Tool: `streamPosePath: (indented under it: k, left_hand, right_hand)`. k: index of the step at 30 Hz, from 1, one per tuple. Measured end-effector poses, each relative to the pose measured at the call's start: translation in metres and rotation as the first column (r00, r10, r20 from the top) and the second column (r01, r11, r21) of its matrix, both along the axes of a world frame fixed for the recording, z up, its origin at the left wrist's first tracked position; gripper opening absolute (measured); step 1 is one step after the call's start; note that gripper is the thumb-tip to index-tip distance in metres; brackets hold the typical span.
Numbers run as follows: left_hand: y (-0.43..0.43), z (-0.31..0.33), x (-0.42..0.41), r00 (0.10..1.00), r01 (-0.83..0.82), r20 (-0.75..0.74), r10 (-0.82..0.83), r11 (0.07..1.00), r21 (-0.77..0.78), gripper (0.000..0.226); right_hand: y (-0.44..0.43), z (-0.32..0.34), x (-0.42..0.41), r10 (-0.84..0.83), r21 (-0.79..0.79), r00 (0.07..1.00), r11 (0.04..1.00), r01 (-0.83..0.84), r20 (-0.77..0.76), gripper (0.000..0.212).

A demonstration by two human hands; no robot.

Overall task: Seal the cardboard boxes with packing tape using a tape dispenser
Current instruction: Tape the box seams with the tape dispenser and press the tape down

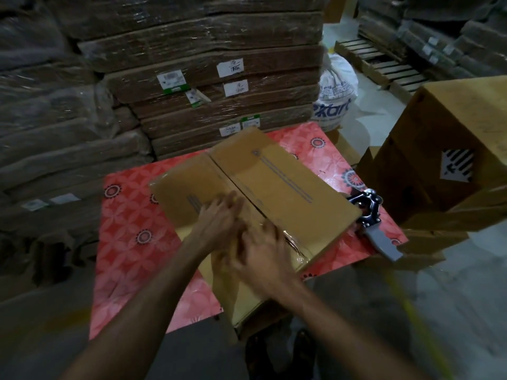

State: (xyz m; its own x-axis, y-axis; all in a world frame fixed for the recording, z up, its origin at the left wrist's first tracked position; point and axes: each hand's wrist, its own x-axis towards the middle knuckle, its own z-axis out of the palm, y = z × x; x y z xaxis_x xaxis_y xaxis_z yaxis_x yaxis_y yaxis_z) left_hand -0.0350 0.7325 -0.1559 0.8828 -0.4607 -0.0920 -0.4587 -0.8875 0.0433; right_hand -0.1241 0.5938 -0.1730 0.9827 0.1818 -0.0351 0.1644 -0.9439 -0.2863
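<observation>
Cardboard box [288, 182] shows tape [290, 239] only at its near end, far seam apparently bare; left hand [219, 215] and right hand [263, 253] press flat-fingered, tape dispenser [367, 212] lying beside.

The light is dim and warm, with heavy shadow over the wrapped stacks [55, 119] on the left. The brightest patch — pale floor [362, 130] at the upper right — suggests light from that side. Glare streaks the plastic wrap [219, 31] and the clear tape [292, 239] on the box [274, 182]. The left hand [219, 215] and right hand [263, 256] smear with motion blur. Straight lines bow toward the darkened, soft edges.
</observation>
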Motion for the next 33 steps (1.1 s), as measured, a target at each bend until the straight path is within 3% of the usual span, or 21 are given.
streamPosePath:
  k: [3,6,8,12,17,19,22,26,30,33]
  left_hand:
    - [0.002,-0.013,0.022,0.974,0.209,-0.119,-0.193,0.967,0.147,0.08]
    - [0.009,-0.02,0.023,0.979,0.192,-0.094,-0.178,0.967,0.17,0.073]
    - [0.012,-0.022,0.02,0.986,0.162,-0.079,-0.15,0.971,0.177,0.071]
    - [0.017,-0.015,0.013,0.995,0.028,-0.094,-0.011,0.984,0.176,0.089]
    - [0.029,-0.015,-0.002,0.981,-0.132,-0.108,0.16,0.964,0.23,0.074]
    - [0.033,-0.019,-0.011,0.973,-0.207,-0.056,0.222,0.958,0.2,0.08]
    - [0.032,-0.027,-0.024,0.977,-0.213,-0.007,0.214,0.973,0.09,0.089]
    - [0.016,-0.036,-0.028,0.971,-0.233,-0.057,0.231,0.972,-0.031,0.09]
    - [-0.015,-0.038,-0.027,0.964,-0.255,-0.079,0.254,0.967,-0.01,0.092]
    - [-0.03,-0.038,-0.031,0.964,-0.265,-0.006,0.265,0.964,-0.017,0.095]
  right_hand:
    - [0.029,-0.006,-0.038,0.134,-0.077,0.97,0.985,-0.152,-0.2,0.111]
    - [0.03,-0.012,-0.041,0.187,-0.086,0.961,0.974,-0.208,-0.202,0.118]
    - [0.029,-0.011,-0.038,0.218,-0.082,0.951,0.967,-0.24,-0.22,0.12]
    - [0.023,-0.009,-0.033,0.348,-0.075,0.911,0.925,-0.372,-0.224,0.11]
    - [-0.003,-0.011,-0.029,0.533,-0.07,0.836,0.836,-0.544,-0.132,0.105]
    - [-0.017,-0.011,-0.029,0.569,-0.054,0.813,0.814,-0.578,-0.12,0.105]
    - [-0.048,-0.011,-0.024,0.539,-0.011,0.834,0.839,-0.544,-0.119,0.108]
    - [-0.105,-0.007,-0.01,0.395,-0.015,0.911,0.917,-0.4,-0.117,0.102]
    - [-0.155,-0.009,-0.003,0.205,-0.006,0.973,0.978,-0.207,-0.104,0.093]
    - [-0.177,-0.017,-0.006,0.119,0.075,0.987,0.991,-0.112,-0.107,0.091]
